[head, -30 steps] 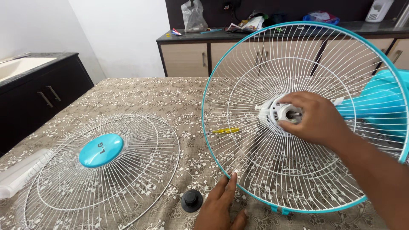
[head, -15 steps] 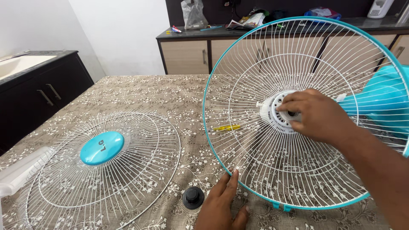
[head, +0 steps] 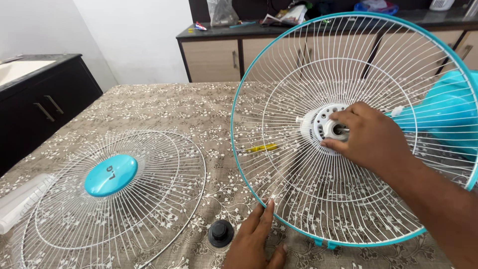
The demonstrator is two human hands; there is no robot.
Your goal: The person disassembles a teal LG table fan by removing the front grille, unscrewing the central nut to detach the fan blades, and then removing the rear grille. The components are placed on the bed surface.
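A rear fan guard (head: pixel 298 69) of white wire with a teal rim stands tilted upright at the right, fixed to a teal fan motor housing (head: pixel 448 117). My right hand (head: pixel 371 139) grips the white ring nut (head: pixel 331 128) at the guard's hub, fingers around the centre shaft. My left hand (head: pixel 256 239) rests flat on the table at the guard's lower rim, fingertips touching the wire. A black round knob (head: pixel 220 233) lies just left of that hand. The front fan guard (head: pixel 114 199), with a teal centre cap, lies flat at the left.
A yellow screwdriver (head: pixel 261 148) lies on the patterned tablecloth (head: pixel 164 107) behind the upright guard. A clear plastic piece (head: pixel 20 201) sits at the left edge. Dark cabinet (head: pixel 45 107) at left; a cluttered counter with drawers (head: pixel 214 57) stands behind.
My right hand has shifted slightly on the hub, and the upright guard has tipped a little. The left hand stays at the lower rim.
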